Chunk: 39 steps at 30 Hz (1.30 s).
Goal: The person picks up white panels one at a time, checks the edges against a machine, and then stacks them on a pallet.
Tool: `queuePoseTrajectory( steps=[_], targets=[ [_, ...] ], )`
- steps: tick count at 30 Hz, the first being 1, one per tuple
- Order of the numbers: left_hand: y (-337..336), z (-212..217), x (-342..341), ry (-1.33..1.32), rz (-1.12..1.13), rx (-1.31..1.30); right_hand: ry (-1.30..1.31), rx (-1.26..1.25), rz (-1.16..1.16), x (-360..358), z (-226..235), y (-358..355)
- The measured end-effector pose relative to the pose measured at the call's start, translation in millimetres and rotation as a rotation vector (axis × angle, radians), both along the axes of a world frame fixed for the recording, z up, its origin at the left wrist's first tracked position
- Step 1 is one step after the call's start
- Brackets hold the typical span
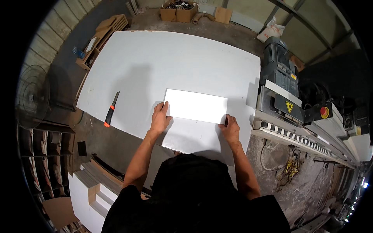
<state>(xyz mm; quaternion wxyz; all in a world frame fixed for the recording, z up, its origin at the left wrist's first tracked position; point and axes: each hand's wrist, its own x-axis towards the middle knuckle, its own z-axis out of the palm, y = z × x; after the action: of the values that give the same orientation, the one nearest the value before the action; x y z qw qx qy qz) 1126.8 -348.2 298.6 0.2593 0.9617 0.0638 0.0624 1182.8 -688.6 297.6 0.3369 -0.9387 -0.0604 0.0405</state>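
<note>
A white rectangular board [196, 105] is held over the large white tabletop [186, 58], right in front of me. My left hand [159, 118] grips its left end, thumb along the edge. At the lower right corner, my right hand [230, 129] has its fingers closed on the same board. Whether the board rests on the surface or is slightly raised, I cannot tell. A knife [112, 110] with a black and orange handle lies to the left, its blade pointing away from me.
To the right stands a machine with a grey motor [276, 58], a roller track [299, 141] and a red stop button [325, 112]. Stacked white panels [83, 198] are at lower left, beside a shelf rack [46, 159] and a fan [33, 97]. Cardboard boxes [176, 14] sit beyond the table.
</note>
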Motion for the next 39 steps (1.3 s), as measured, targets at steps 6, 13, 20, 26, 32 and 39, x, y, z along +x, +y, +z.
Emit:
queuePoseTrajectory(
  steps=[6,13,20,26,32,39],
  targets=[
    [-2,-2,0,-0.01,0.038,-0.023,-0.052,-0.004,0.0,4,-8,-2],
    [-1,5,0,0.014,0.055,-0.049,-0.113,0.009,0.018,2,-5,-1],
    [2,-1,1,0.008,0.034,-0.063,-0.102,0.032,0.0,3,1,-1],
    [-4,-3,-10,0.007,0.05,-0.059,-0.062,0.094,-0.022,3,4,-2],
    [-8,2,-14,-0.038,0.035,-0.039,-0.144,0.093,-0.022,-1,0,-1],
    [-9,3,-20,-0.114,0.024,-0.087,0.047,0.455,-0.033,-5,0,-20]
  ],
)
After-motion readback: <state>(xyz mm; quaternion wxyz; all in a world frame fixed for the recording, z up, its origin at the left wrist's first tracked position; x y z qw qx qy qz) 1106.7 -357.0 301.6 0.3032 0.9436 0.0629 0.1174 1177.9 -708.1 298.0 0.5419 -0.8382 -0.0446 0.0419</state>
